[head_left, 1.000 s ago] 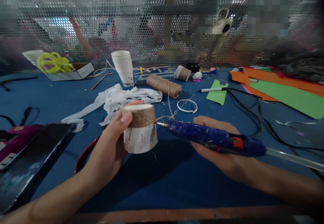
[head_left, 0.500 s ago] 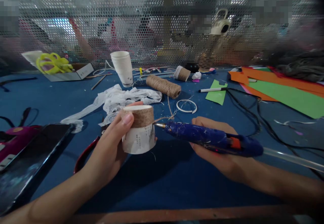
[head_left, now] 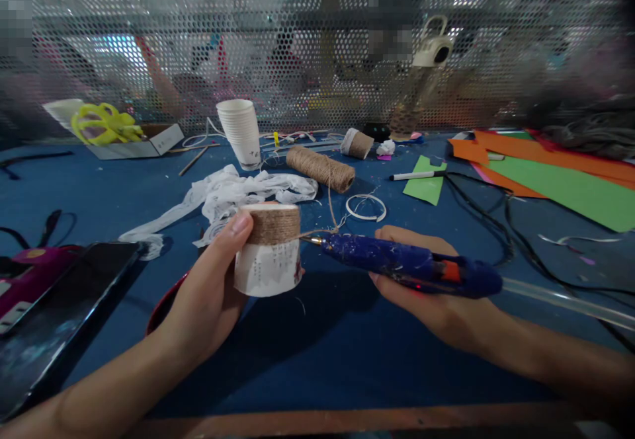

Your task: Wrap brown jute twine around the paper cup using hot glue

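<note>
My left hand point(head_left: 208, 293) grips an upside-down white paper cup point(head_left: 268, 267) above the blue table; jute twine is wound round the cup's upper part. My right hand point(head_left: 426, 300) is wrapped round a blue glue gun point(head_left: 407, 266) with an orange trigger. The gun's metal tip touches the cup's right side just under the twine band. A loose strand of twine runs from the cup up to the jute spool point(head_left: 321, 168) lying behind it. A clear glue stick point(head_left: 565, 300) sticks out of the gun's rear.
A stack of white paper cups point(head_left: 241, 132), crumpled white lace point(head_left: 233, 194), a tape ring point(head_left: 366, 207), a marker point(head_left: 414, 176), green and orange paper sheets point(head_left: 555, 174), black cables point(head_left: 491, 221), a phone point(head_left: 54, 307) and yellow scissors point(head_left: 102, 123) lie on the blue table point(head_left: 317, 346). A perforated mesh wall point(head_left: 317, 42) stands behind.
The cup and both hands have shifted slightly left. The glue gun's tip has stayed at the cup's side below the twine.
</note>
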The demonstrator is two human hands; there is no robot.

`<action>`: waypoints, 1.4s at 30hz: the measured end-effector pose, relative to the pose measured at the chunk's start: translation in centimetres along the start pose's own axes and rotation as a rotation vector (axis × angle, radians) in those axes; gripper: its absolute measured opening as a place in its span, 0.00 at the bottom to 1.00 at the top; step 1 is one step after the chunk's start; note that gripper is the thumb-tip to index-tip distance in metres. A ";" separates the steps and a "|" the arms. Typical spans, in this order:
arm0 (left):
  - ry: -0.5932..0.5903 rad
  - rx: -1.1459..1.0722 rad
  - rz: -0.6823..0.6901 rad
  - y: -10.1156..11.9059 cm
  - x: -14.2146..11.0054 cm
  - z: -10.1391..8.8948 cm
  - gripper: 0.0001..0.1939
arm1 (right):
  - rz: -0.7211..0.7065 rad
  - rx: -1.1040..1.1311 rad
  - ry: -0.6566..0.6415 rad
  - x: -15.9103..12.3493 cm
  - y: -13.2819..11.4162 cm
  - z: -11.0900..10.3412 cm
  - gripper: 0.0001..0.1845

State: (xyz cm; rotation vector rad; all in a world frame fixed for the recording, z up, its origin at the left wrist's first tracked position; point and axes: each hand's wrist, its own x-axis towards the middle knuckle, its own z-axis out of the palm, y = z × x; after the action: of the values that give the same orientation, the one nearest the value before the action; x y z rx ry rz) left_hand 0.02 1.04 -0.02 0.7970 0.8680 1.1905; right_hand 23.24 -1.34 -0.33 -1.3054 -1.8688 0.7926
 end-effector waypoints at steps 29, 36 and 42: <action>-0.056 0.229 -0.187 -1.0 0.0 0.9 0.16 | 0.032 0.357 0.062 0.9 0.9 1.1 0.12; -0.012 0.258 -0.153 -0.9 0.0 0.8 0.16 | 0.135 0.372 0.042 1.2 0.3 0.9 0.15; 0.015 0.254 -0.113 -1.0 0.0 0.7 0.13 | 0.139 0.389 0.034 1.1 0.5 1.1 0.17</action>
State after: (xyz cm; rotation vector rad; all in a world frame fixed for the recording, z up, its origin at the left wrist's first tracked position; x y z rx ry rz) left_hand 1.07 0.79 -0.59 0.9313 1.0773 0.9994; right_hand 22.35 -0.21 -1.15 -1.1962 -1.5118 1.1342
